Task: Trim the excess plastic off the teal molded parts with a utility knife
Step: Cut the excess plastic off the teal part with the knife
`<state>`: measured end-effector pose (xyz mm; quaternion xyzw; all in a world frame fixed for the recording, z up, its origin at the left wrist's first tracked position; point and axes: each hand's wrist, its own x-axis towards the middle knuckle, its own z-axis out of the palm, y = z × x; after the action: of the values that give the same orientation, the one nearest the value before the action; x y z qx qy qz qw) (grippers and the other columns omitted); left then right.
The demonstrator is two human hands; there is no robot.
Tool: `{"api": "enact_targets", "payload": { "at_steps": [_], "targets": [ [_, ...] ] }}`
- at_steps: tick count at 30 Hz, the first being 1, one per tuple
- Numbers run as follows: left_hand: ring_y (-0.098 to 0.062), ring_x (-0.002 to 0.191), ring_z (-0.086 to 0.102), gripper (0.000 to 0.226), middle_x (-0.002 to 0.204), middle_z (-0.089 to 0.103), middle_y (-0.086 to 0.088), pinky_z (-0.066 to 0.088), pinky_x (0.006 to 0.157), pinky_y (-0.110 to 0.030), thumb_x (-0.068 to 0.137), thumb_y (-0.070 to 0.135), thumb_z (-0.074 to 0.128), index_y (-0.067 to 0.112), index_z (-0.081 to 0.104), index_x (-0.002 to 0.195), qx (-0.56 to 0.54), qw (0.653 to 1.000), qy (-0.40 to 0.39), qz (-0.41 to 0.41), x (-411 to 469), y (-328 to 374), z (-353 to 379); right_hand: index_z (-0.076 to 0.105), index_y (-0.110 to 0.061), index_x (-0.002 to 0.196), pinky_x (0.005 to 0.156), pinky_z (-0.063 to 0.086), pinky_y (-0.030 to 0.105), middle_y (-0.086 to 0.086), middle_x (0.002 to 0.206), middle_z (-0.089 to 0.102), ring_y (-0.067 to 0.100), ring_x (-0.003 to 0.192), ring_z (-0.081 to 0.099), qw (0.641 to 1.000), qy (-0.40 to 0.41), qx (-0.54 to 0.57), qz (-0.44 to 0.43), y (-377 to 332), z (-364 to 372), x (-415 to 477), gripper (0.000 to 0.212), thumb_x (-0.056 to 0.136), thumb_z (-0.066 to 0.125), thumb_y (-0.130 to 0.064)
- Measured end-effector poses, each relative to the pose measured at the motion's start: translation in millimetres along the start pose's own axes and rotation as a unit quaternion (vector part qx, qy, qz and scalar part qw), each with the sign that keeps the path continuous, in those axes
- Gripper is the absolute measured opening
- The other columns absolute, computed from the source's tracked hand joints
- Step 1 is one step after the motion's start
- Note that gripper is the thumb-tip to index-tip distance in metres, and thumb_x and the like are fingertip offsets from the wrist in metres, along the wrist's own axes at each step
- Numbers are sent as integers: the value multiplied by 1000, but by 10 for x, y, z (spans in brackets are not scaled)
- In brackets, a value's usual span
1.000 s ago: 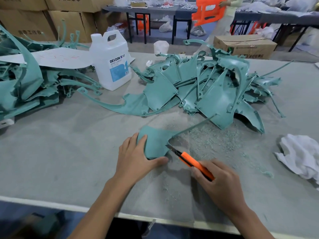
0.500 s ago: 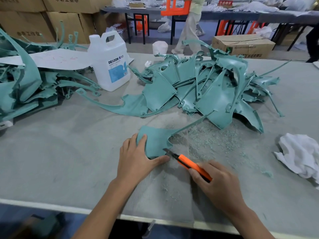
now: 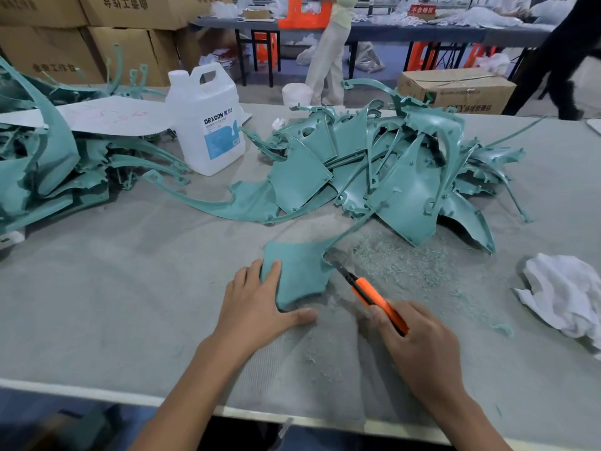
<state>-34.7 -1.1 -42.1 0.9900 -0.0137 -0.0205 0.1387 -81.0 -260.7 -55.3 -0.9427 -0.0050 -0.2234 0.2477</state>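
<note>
- Since it fills most of the view, the grey cloth-topped table (image 3: 113,288) comes first; everything below sits on it.
- Big pile of teal molded parts (image 3: 390,177) at centre-right, tangled, w/ thin strips sticking out.
- Second teal pile (image 3: 48,164) at far left, partly out of frame, w/ a white sheet (image 3: 107,120) lying across its top.
- White jug (image 3: 208,125), "DEXCON" label, upright btwn the two piles, cap on.
- White rag (image 3: 566,297), crumpled, at the right edge, well apart from the hands.
- L hand (image 3: 257,307): fingers straight & spread, pressing flat on the near-left side of the teal part; thumb stretched out along its near edge.
- R hand (image 3: 419,346): fingers curled round the knife's orange handle, just right of the part.
- Teal part (image 3: 302,271): flat on the cloth in front of the big pile, near centre; a thin strip runs from its far-right corner up toward the pile.
- Utility knife (image 3: 374,296): angled up-left, blade tip at the part's right edge, in the notch below that strip.
- Teal shavings (image 3: 406,265) scattered on the cloth right of the blade & near the wrists.
</note>
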Motion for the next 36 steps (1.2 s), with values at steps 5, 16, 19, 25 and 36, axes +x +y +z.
{"api": "enact_targets", "payload": {
  "at_steps": [5,16,19,25,36],
  "targets": [
    [-20,127,43,75,147,42,5,38,98,-35,84,77,47,34,39,145,-2,999,49,16,-184,1,-95,75,-29,97,51,37,22,-16,73,58,3,58,53,995,25,80,50,30,-34,17,32,90,55,-53],
    [-15,95,54,14,102,62,13,37,84,-21,92,18,69,22,69,106,-137,956,228,120,-211,-168,-437,63,-41,79,56,41,21,-5,63,61,10,68,56,976,69,181,100,-3,-149,36,18,89,57,-54],
    [-3,87,56,9,97,60,19,40,73,-16,98,29,55,31,61,105,-216,933,256,135,-305,-130,-476,63,-36,71,51,37,15,-4,62,58,12,63,54,970,76,198,121,12,-170,42,24,91,59,-49],
    [-3,62,57,16,85,65,21,42,52,-15,99,58,40,46,50,105,-349,891,278,87,-567,-139,-580,67,-34,82,49,37,11,-12,70,61,8,61,54,958,77,226,158,10,-187,38,30,89,53,-59],
    [7,66,51,18,79,53,30,35,62,-5,101,27,48,32,56,116,-199,932,277,121,-650,-48,-482,66,-53,103,43,46,18,-9,71,72,8,43,59,939,-81,321,96,-613,-444,-157,33,80,55,-73]
  ]
}}
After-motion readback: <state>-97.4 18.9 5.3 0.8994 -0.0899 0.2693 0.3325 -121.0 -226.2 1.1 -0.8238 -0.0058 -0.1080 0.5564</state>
